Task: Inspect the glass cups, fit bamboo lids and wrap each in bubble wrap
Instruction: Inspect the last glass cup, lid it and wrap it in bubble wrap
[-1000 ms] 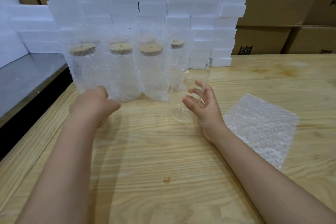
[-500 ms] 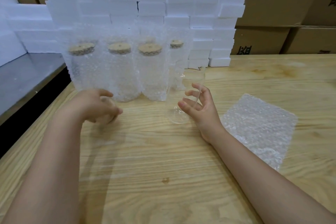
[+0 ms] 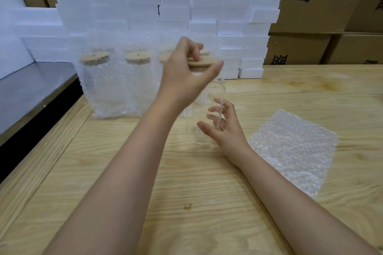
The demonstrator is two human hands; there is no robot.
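Lid up over the open cup!
The left hand [image 3: 182,72] is raised, fingers and thumb pinching a round bamboo lid [image 3: 204,62] flat, just above the mouth of the bare glass cup [image 3: 216,91] standing on the tabletop [image 3: 186,203]. Down low, the right hand [image 3: 224,130] sits at the cup's base, fingers spread and loosely bent beside the glass, no firm grip showing. Wrapped, lidded cups [image 3: 97,85] line up behind; a bubble wrap sheet [image 3: 294,147] lies flat to the right.
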